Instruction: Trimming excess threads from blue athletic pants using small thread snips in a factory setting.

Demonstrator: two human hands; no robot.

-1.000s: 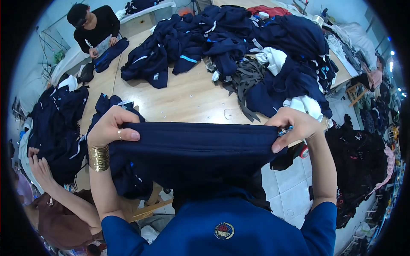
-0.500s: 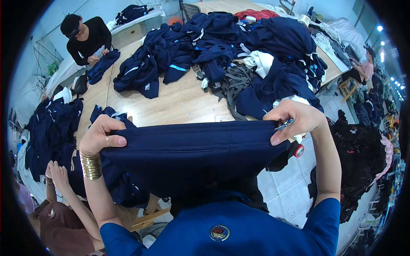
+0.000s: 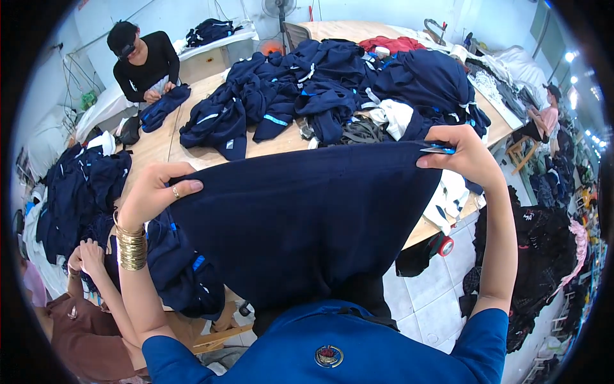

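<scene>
A navy fabric garment (image 3: 307,217) hangs stretched out in front of me, held by its top edge. My left hand (image 3: 150,192), with gold bangles on the wrist, pinches the left corner between thumb and fingers. At the other corner, my right hand (image 3: 467,157) grips the cloth and sits higher, so the edge slants up to the right. A small blue-and-silver tool (image 3: 440,150), perhaps thread snips, is also held in the right hand, its tip against the fabric. The lower part of the garment hangs down to my lap.
Beyond lies a wooden table (image 3: 182,144) with a large heap of navy garments (image 3: 313,83) and a white cloth (image 3: 393,116). Across it, a person in black (image 3: 148,64) handles navy cloth. A co-worker's hands (image 3: 88,256) are close at my left. Black lacy clothes (image 3: 534,256) lie at right.
The garment's top edge has risen, more on the right, and now slants. Its stitched band, plain to see before, is now hardly visible. Both hands keep their hold.
</scene>
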